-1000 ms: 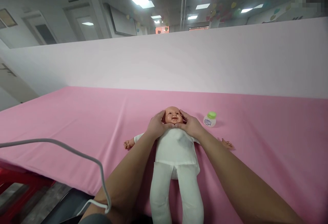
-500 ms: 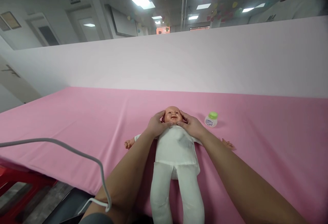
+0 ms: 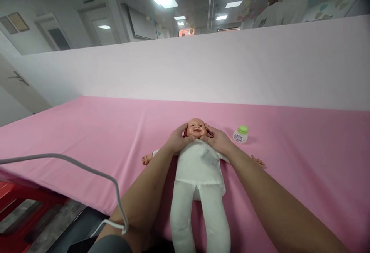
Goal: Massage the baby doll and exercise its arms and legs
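nearest, at the lower left, a grey cable (image 3: 117, 191) loops across in front of the left forearm, with a red stool (image 3: 17, 206) below the table's near edge. the table (image 3: 95, 129) wears a pink cover, creased in long soft folds.

the doll (image 3: 199, 160) lies on its back, legs toward the near edge and head toward the far edge, near the middle from side to side. it has a white top and white trousers, and its arms are spread out, small hands showing beyond both forearms.

the left hand (image 3: 177, 140) and the right hand (image 3: 218, 140) are closed gently around the doll's head (image 3: 197, 129), one on each side, fingertips by the temples and thumbs on the lower face. the thumbs have just drawn apart from under the chin, so each now lies on its own side with a gap between; the hold looks even, and the face is left uncovered.

the jar (image 3: 240, 135), with its green lid (image 3: 243, 130), stands closed beyond the right hand, near the far edge and touched by neither hand. past that edge rises a white wall (image 3: 202, 68). beyond its top, at the upper right, a person (image 3: 283, 12) in a white top has come further into view.
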Motion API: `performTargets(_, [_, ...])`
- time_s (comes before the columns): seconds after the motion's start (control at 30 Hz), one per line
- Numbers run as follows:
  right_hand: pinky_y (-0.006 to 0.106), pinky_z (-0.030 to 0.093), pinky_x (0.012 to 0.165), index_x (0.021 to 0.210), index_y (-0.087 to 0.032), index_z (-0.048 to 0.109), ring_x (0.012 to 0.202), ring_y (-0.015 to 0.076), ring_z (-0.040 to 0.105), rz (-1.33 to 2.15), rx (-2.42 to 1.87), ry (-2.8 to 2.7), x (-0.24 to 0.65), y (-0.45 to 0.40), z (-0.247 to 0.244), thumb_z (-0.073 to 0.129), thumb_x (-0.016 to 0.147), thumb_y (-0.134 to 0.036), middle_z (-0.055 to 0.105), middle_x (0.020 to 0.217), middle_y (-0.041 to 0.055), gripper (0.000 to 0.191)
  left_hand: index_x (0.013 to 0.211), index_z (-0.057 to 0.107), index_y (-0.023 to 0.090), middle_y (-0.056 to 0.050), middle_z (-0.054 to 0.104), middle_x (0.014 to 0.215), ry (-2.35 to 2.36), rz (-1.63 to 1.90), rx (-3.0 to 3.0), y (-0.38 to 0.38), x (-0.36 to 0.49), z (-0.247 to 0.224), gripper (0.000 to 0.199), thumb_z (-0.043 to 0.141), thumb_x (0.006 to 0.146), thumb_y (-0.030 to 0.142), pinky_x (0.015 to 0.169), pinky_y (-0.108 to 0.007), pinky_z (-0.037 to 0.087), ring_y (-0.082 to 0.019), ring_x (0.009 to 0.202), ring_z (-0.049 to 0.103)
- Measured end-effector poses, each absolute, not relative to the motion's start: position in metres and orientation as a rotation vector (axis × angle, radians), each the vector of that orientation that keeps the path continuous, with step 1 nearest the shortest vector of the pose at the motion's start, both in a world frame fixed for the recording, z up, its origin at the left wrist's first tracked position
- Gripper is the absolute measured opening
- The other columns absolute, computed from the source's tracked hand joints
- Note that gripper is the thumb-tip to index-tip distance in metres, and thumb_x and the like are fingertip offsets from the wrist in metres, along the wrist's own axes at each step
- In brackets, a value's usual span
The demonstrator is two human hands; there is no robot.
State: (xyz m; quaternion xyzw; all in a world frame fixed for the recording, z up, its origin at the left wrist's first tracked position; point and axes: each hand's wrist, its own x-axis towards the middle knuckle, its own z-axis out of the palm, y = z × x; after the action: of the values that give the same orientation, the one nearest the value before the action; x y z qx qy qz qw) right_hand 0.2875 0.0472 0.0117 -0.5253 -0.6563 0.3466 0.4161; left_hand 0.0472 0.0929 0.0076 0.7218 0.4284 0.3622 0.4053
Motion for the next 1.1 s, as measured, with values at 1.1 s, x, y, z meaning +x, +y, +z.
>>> performTargets(1.1, [0.05,0.045,0.118,0.148,-0.03,0.06,0.135,0.0299,0.062,0.853,-1.27,-1.661,0.294,0.043,0.02,0.069,0.094,-0.046,0.066,0.146,0.0023,0.057,0.16,0.044,0.021,-0.009,0.047,0.163,1.153,0.862,1.923,0.091,0.041,0.013,0.078,0.065,0.094,0.056,0.12,-0.04,0.042,-0.029,0.147,0.049])
